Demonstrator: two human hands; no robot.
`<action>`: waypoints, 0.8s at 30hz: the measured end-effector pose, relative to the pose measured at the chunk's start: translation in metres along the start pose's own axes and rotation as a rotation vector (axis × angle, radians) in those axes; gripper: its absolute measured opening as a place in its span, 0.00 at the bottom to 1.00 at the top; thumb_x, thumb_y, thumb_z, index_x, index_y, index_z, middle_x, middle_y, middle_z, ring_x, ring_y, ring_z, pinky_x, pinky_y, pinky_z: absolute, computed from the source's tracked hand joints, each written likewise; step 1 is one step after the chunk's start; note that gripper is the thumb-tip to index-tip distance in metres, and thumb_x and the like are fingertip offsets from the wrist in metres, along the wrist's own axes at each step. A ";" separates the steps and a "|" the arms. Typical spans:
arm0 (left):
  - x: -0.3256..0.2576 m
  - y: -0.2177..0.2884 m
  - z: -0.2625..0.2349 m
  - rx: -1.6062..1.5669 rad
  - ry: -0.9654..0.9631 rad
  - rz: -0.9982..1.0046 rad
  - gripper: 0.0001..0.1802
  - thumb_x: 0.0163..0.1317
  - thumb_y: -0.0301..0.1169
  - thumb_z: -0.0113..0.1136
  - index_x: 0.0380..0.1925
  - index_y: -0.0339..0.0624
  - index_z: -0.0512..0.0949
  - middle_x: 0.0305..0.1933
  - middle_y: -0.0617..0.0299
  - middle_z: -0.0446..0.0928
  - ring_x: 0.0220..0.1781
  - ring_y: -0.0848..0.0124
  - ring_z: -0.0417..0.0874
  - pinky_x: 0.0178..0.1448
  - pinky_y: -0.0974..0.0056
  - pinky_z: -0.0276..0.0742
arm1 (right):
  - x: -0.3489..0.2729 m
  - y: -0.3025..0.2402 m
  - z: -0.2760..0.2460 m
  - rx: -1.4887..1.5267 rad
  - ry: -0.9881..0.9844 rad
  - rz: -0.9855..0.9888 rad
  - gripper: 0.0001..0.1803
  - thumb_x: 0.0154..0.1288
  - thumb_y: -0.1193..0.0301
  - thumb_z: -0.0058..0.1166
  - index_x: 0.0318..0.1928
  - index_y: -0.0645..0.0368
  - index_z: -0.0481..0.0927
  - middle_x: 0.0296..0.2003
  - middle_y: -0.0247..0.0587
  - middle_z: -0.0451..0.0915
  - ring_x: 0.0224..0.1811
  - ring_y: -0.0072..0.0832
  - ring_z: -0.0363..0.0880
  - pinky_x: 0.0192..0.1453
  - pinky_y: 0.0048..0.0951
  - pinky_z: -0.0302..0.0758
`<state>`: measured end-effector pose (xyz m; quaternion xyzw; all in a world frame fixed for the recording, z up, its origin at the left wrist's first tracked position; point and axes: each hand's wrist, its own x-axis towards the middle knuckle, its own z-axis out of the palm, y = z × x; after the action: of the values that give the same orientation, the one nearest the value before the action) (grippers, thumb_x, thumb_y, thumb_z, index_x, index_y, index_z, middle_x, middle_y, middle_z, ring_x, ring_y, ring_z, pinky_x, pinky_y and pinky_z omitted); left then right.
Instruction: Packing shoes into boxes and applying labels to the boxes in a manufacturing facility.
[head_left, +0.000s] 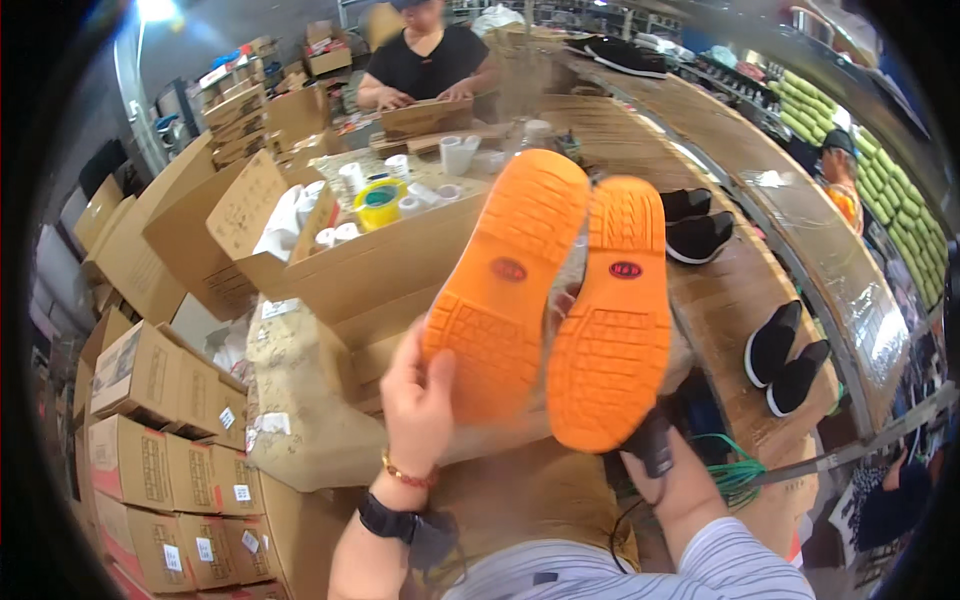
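Two orange shoe soles (510, 270) are held up side by side, treads facing me and toe ends pointing away. Around the heel edge of the left one my left hand (420, 390) is closed, with the thumb on the tread. The other orange sole (612, 320) stands slightly lower and tilts the opposite way. Behind it is my right hand (566, 300), mostly hidden. Only some fingers show between the two soles, gripping that one from the back. Whether uppers are attached cannot be seen.
An open cardboard box (400, 250) lies beyond my hands, beside tape rolls (380, 203). Stacked cartons (160, 470) stand at left. Black shoes (785, 360) sit on the wooden bench (735, 290) at right. Across the table a person (430, 60) handles a cardboard box.
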<state>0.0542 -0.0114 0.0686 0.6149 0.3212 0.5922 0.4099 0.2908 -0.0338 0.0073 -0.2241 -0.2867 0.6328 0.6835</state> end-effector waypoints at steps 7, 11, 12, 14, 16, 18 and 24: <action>0.001 -0.075 -0.077 0.979 -0.211 0.435 0.18 0.48 0.19 0.59 0.42 0.43 0.79 0.39 0.56 0.77 0.42 0.55 0.78 0.45 0.58 0.75 | 0.034 0.015 0.027 -0.216 -0.072 -0.353 0.19 0.65 0.72 0.47 0.55 0.63 0.70 0.51 0.43 0.76 0.53 0.37 0.75 0.58 0.37 0.71; -0.004 -0.078 -0.076 0.952 -0.189 0.367 0.11 0.47 0.20 0.59 0.31 0.46 0.81 0.37 0.60 0.78 0.38 0.61 0.80 0.40 0.60 0.77 | 0.083 0.018 0.096 -1.276 -0.199 -1.081 0.14 0.48 0.85 0.54 0.39 0.62 0.76 0.41 0.48 0.77 0.44 0.46 0.76 0.49 0.37 0.73; -0.001 -0.068 -0.074 0.946 -0.187 0.377 0.11 0.47 0.20 0.59 0.31 0.46 0.81 0.37 0.60 0.78 0.38 0.61 0.80 0.40 0.60 0.77 | 0.099 0.023 0.084 -1.417 -0.356 -1.047 0.15 0.47 0.84 0.56 0.38 0.60 0.76 0.40 0.46 0.78 0.44 0.45 0.76 0.48 0.38 0.74; 0.006 -0.054 -0.084 0.913 -0.314 0.514 0.09 0.48 0.19 0.59 0.29 0.46 0.80 0.32 0.61 0.78 0.34 0.62 0.81 0.38 0.60 0.78 | 0.105 0.032 0.068 -1.539 -0.514 -0.997 0.14 0.45 0.83 0.58 0.36 0.60 0.77 0.38 0.45 0.78 0.43 0.44 0.77 0.48 0.39 0.75; 0.020 -0.056 -0.111 1.000 -0.089 0.649 0.03 0.53 0.21 0.59 0.25 0.42 0.79 0.28 0.58 0.79 0.31 0.60 0.79 0.36 0.61 0.76 | 0.115 0.025 0.036 -1.531 -0.278 -0.937 0.08 0.49 0.80 0.58 0.33 0.58 0.79 0.37 0.44 0.79 0.43 0.44 0.77 0.47 0.39 0.75; 0.034 -0.066 -0.151 0.965 0.171 0.368 0.10 0.55 0.23 0.60 0.39 0.41 0.80 0.36 0.54 0.79 0.39 0.59 0.78 0.44 0.61 0.75 | 0.127 0.011 0.007 -1.470 0.146 -0.627 0.08 0.58 0.74 0.54 0.38 0.60 0.80 0.39 0.48 0.79 0.44 0.49 0.76 0.47 0.41 0.74; 0.036 -0.128 -0.130 0.722 0.173 0.040 0.64 0.36 0.26 0.73 0.68 0.38 0.38 0.63 0.44 0.56 0.64 0.53 0.60 0.68 0.54 0.56 | 0.112 0.084 -0.007 -1.781 0.056 -0.443 0.14 0.64 0.66 0.49 0.47 0.54 0.81 0.39 0.52 0.79 0.46 0.49 0.76 0.49 0.40 0.73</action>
<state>-0.0599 0.0950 -0.0331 0.6737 0.5308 0.4984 0.1261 0.2380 0.0858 -0.0422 -0.6230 -0.6883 0.0272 0.3706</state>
